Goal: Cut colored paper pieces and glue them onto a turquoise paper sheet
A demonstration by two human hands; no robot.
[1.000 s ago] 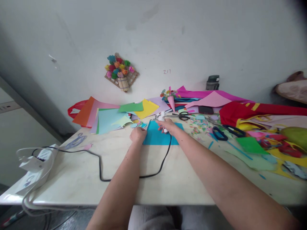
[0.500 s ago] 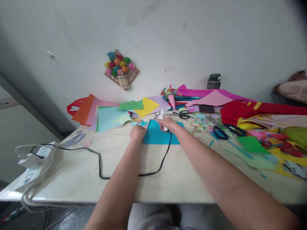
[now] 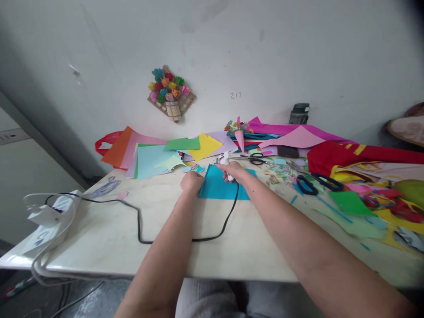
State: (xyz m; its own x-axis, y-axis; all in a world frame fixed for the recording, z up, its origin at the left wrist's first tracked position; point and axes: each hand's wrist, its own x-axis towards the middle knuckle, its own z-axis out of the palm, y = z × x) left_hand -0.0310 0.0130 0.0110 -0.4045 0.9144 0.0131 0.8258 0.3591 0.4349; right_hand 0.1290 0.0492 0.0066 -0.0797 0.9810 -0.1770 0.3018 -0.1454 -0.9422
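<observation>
A blue sheet [image 3: 215, 191] lies flat on the table in front of me. My right hand [image 3: 234, 170] is over its upper part, wrapped around a white glue gun [image 3: 227, 159] whose black cord [image 3: 232, 211] trails from the handle. The gun's front end points away from me, near the sheet's far edge; its tip is too small to make out. At the sheet's left edge is my left hand [image 3: 192, 181], its fingers closed on the edge; the fingertips are partly hidden.
Behind and left are coloured paper sheets [image 3: 155, 159]. To the right lie black-handled scissors [image 3: 256, 159], larger dark-handled scissors [image 3: 307, 184], paper scraps [image 3: 281, 173] and red material [image 3: 327, 157]. The cord crosses the table under my left forearm to a power strip [image 3: 62, 221].
The view has shifted slightly, so everything sits a little further right. Both hands keep nearly the same places on the blue sheet, and the glue gun stays in my right hand.
</observation>
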